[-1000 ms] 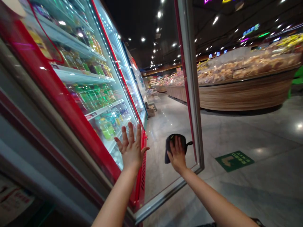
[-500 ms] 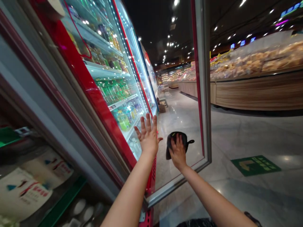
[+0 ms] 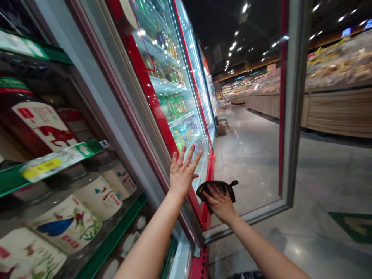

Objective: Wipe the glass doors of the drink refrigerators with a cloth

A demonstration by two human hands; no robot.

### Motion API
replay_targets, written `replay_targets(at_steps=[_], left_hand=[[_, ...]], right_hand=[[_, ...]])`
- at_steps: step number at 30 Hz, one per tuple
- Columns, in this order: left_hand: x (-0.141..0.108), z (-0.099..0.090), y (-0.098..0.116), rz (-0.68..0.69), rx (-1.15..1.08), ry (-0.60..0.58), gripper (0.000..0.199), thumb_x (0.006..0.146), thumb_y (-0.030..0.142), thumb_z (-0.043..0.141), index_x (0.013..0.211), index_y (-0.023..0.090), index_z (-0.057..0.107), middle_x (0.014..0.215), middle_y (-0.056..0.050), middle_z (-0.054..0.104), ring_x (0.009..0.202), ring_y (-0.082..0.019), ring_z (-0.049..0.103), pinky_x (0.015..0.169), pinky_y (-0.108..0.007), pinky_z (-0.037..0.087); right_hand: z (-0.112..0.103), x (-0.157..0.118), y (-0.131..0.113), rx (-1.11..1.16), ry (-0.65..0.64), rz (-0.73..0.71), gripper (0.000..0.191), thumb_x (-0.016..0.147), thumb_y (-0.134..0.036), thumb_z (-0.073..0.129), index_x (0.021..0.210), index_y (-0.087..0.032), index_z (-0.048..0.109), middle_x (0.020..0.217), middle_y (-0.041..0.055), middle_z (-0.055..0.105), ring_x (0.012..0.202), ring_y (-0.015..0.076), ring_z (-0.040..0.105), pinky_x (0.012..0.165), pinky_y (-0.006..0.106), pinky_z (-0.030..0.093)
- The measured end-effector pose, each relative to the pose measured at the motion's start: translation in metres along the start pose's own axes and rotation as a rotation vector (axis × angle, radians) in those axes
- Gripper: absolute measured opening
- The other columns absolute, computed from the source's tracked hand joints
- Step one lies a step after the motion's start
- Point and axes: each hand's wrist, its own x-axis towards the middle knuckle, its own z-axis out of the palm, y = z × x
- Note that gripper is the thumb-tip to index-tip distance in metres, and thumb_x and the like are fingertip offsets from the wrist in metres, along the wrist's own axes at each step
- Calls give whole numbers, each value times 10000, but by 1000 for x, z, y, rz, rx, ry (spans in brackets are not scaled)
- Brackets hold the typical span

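Observation:
A glass cooler door [image 3: 255, 166] with a grey frame stands swung out in front of me. My right hand [image 3: 222, 203] holds a black cleaning cloth [image 3: 232, 192] with a hanging loop at one corner. Its fingers lie flat over the cloth, apparently pressing it against the lower part of the glass near the hinge side. To the left, my left hand [image 3: 183, 174] is raised with fingers spread and nothing in it. It is nearest the hinge side of the door and the red cabinet edge [image 3: 162, 124]; whether it touches them I cannot tell.
Cooler shelves with labelled jugs [image 3: 69, 224] and a dark red bottle [image 3: 35, 116] are close on my left. Another lit cooler with drinks [image 3: 174, 104] stands beyond. At right are a wood-panelled display counter [image 3: 337, 112] and a green floor sign [image 3: 354, 224].
My view has turned left, showing more of the cooler shelves. My right hand and the cloth have moved down and left across the glass, closer to the hinge side. My left hand stays spread.

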Motion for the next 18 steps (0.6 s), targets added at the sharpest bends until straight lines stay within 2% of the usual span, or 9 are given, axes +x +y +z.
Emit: replay_targets(at_steps=[2, 4, 6, 10, 12, 15, 17, 18], left_hand=[[0, 1, 2, 5, 7, -1, 1146, 670, 394, 888, 1580, 386, 191, 1669, -20, 187, 1558, -299, 73, 1268, -569, 109], [0, 2, 3, 10, 10, -3, 1152, 676, 393, 885, 1583, 380, 176, 1670, -29, 180, 1558, -302, 60, 1266, -578, 99], [-1, 2, 3, 11, 12, -7, 1145, 686, 390, 880, 1585, 376, 171, 1672, -33, 171, 1557, -305, 53, 1265, -581, 96], [-3, 1, 4, 3, 17, -7, 1140, 703, 380, 872, 1586, 392, 151, 1678, -16, 147, 1558, -299, 44, 1268, -569, 92], [-3, 1, 3, 2, 16, -3, 1146, 712, 379, 868, 1586, 403, 128, 1679, -9, 137, 1558, -295, 41, 1270, -564, 78], [-3, 0, 2, 6, 5, 10, 1145, 718, 356, 864, 1585, 417, 119, 1681, 0, 135, 1557, -289, 37, 1271, -556, 63], [-3, -1, 3, 8, -16, 29, 1135, 720, 331, 862, 1585, 418, 134, 1682, 3, 137, 1556, -289, 32, 1271, -554, 50], [-4, -1, 4, 4, -30, 40, 1124, 723, 317, 857, 1586, 415, 142, 1684, 3, 130, 1557, -290, 29, 1271, -556, 43]], right_hand=[[9, -28, 0, 53, -40, -158, 488, 943, -228, 573, 1372, -461, 578, 1401, -6, 642, 1303, 221, 552, 1191, 513, 220], [13, -43, 0, 80, -81, -220, 530, 940, -172, 553, 1379, -469, 569, 1362, -29, 670, 1256, 183, 587, 1192, 450, 228], [13, -36, -10, 97, -102, -218, 554, 946, -174, 544, 1416, -468, 531, 1387, -28, 652, 1267, 186, 580, 1196, 448, 223], [12, -2, -45, 100, -85, -131, 580, 973, -268, 537, 1513, -435, 405, 1522, 5, 524, 1376, 244, 481, 1219, 553, 140], [13, -3, -51, 90, -91, -134, 581, 980, -275, 526, 1527, -411, 388, 1542, 11, 500, 1383, 245, 471, 1222, 564, 137], [12, -26, -31, 95, -133, -258, 548, 983, -231, 497, 1488, -437, 443, 1490, -58, 558, 1309, 187, 541, 1216, 466, 228], [5, -37, -5, 80, -148, -287, 549, 974, -201, 489, 1448, -477, 482, 1446, -109, 593, 1276, 167, 566, 1197, 414, 277], [0, -37, 10, 64, -145, -270, 549, 969, -205, 495, 1444, -480, 489, 1445, -104, 595, 1288, 179, 560, 1196, 425, 277]])
